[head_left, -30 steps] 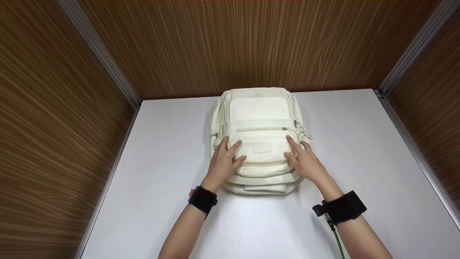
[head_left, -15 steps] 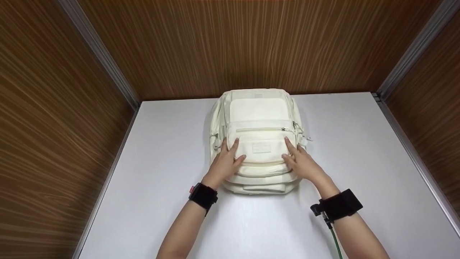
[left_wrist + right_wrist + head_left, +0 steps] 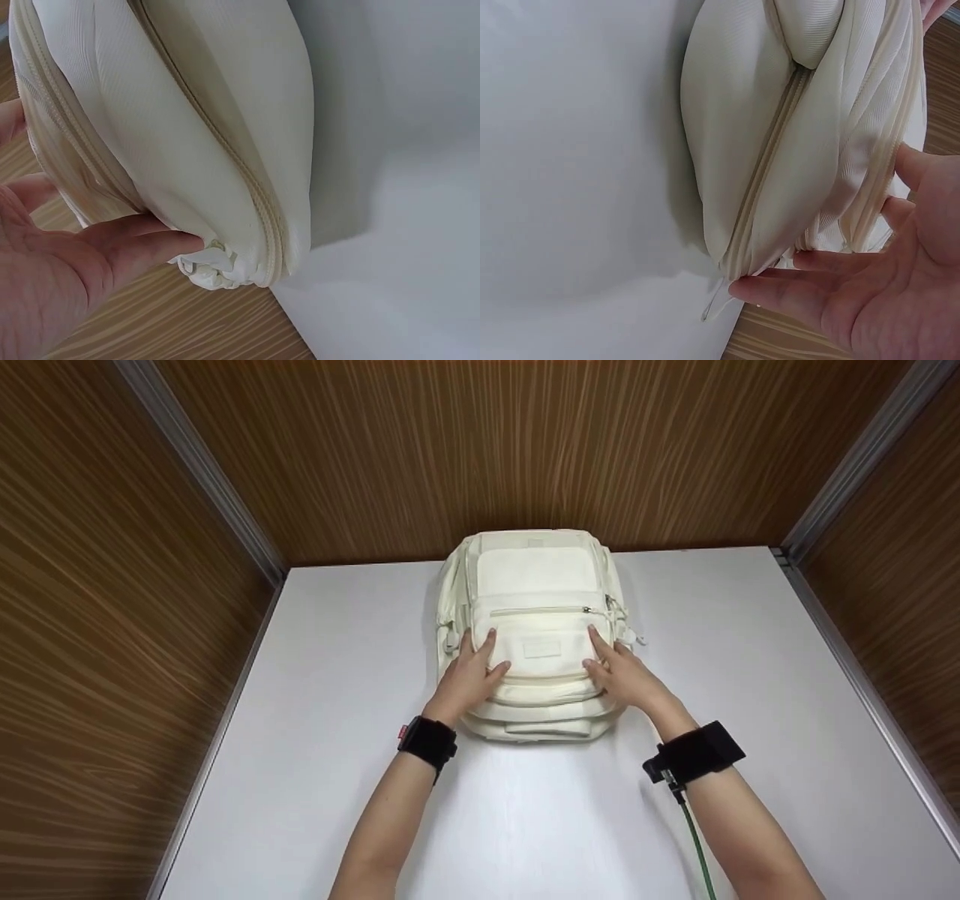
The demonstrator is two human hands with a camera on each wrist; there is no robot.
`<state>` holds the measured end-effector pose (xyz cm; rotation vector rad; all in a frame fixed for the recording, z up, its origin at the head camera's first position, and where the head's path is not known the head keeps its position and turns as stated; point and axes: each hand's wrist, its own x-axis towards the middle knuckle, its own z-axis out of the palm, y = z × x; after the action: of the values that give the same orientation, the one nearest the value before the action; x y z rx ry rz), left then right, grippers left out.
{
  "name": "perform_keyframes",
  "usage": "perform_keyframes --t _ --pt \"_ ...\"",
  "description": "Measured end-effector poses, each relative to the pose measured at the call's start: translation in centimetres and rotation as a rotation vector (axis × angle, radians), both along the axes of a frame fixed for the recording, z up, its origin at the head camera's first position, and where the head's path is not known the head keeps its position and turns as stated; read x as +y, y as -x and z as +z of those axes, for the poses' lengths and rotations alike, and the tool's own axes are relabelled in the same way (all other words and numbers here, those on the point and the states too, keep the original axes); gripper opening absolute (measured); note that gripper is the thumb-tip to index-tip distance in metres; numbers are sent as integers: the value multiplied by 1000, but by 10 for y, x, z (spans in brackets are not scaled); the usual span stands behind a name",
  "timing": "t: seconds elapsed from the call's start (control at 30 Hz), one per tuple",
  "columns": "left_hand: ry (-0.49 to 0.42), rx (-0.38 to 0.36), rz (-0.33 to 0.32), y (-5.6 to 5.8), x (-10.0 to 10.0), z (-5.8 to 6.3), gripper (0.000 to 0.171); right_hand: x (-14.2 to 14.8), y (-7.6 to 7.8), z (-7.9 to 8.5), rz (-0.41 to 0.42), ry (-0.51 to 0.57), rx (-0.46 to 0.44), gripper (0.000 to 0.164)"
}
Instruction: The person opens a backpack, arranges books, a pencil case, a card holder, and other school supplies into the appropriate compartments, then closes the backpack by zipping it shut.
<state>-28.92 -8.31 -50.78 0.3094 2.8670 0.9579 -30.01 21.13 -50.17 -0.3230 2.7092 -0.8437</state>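
A cream backpack lies front side up on the white table, its top close to the back wall. My left hand rests against its left side, thumb and some fingertips on the front pocket. The left wrist view shows two fairly straight fingers along the bag's side by a small strap. Opposite, my right hand touches the right side with spread fingers. In the right wrist view its fingers press at the zipped edge, while the thumb side meets the front pocket.
Wood-grain panels stand behind and at both sides of the white table. Black bands with cameras circle both wrists, and a green cable runs down from the right one. Cords hang at the bag's right side.
In the last half second the backpack has shifted a little away from me, toward the back wall, and both hands have moved forward with it. The head view has also shifted slightly.
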Motion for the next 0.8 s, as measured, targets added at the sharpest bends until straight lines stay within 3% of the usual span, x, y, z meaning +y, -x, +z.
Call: perform_keyframes --t 0.4,0.8 --pt "-7 -24 18 10 -1 -1 71 -3 10 0 -21 6 -24 67" --pt "53 55 35 6 -9 -1 68 -1 9 1 -13 32 -14 70"
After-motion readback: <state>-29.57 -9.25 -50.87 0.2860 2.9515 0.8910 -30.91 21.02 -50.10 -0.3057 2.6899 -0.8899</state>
